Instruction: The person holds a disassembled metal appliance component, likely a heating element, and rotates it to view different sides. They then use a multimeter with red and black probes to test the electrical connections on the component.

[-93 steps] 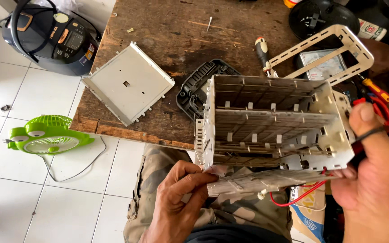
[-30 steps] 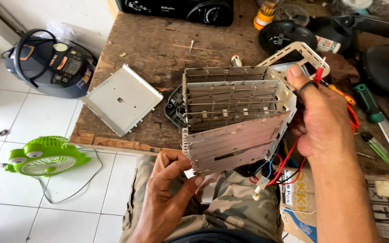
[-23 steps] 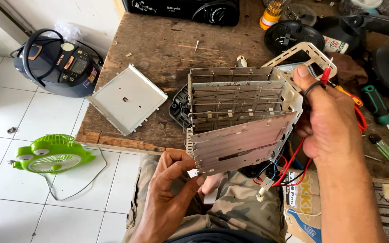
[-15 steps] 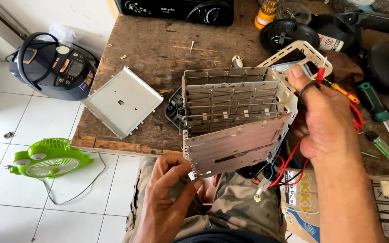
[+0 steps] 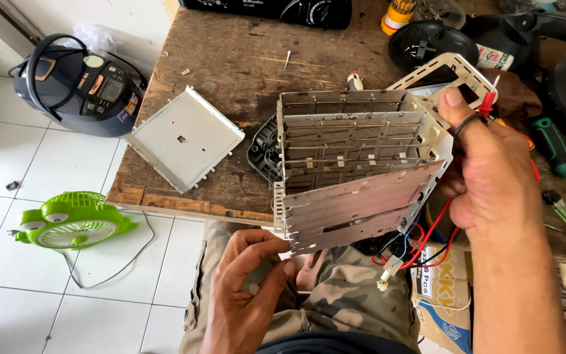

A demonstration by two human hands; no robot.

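Metal frame (image 5: 355, 164) slightly lower — both hands (image 5: 250, 288) still pinching it.

R hand (image 5: 486, 170) fingers hidden behind metal frame (image 5: 355, 164); black appliance (image 5: 276, 10) cut off at top.

- Single view, head-worn camera, looking steeply down over the person's lap
- Close range: left hand (image 5: 247, 288) and right hand (image 5: 489, 180) fill the lower frame, metal chassis (image 5: 355, 167) at centre
- Wooden workbench (image 5: 230, 59) ahead, tiled floor (image 5: 27, 295) at the frame's left
- No second view
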